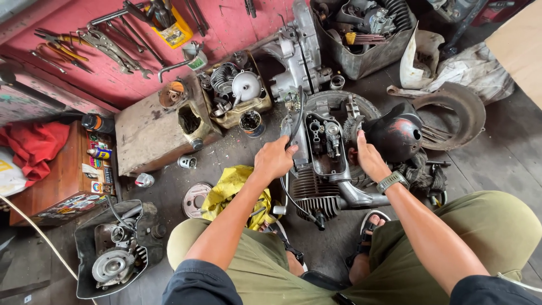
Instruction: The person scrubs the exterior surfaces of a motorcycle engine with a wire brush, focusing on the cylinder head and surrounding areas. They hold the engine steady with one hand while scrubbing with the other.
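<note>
A grey metal engine (pixel 319 164) with a finned cylinder lies on the floor between my knees, its open casing facing up. My left hand (pixel 275 158) grips the engine's left edge, where a black cable runs past. My right hand (pixel 370 158), with a watch on the wrist, presses on the right side of the casing, next to a dark rounded fan cover (pixel 396 134). An old tyre (pixel 337 104) lies under the engine's far end.
A yellow rag (pixel 232 186) and a round metal disc (pixel 195 199) lie at my left knee. A black tub of parts (pixel 113 254) sits lower left. Wrenches and pliers (pixel 107 45) rest on a red board behind. Boxes of parts (pixel 361 34) stand at the back.
</note>
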